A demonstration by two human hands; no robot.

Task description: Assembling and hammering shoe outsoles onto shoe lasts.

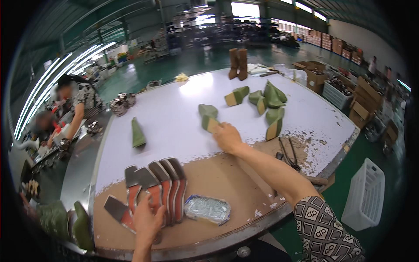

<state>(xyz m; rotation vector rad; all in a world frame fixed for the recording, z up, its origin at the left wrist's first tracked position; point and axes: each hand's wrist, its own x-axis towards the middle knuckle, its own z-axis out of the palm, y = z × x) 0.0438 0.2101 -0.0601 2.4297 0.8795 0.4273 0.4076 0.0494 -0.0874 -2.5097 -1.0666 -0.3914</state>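
Note:
My right hand (228, 137) reaches to the middle of the white table, its fingers closed on the tan end of a green shoe last (207, 112). At the near left, my left hand (147, 217) lies over a row of red and dark grey insoles (162, 185), its thumb and fingers apart. One insole (117, 208) sticks out at an angle to the left of that hand. Just right of the row is a clear plastic-wrapped block (207, 209). More green lasts (274, 95) lie farther right, and a single last (138, 133) lies at the left.
Pincers (290, 155) and a wooden-handled tool (315, 180) lie near the right edge. Brown boots (238, 64) stand at the far edge. A white crate (364, 194) is on the floor at right. Two people (72, 102) work at left. Green lasts (80, 227) are at lower left.

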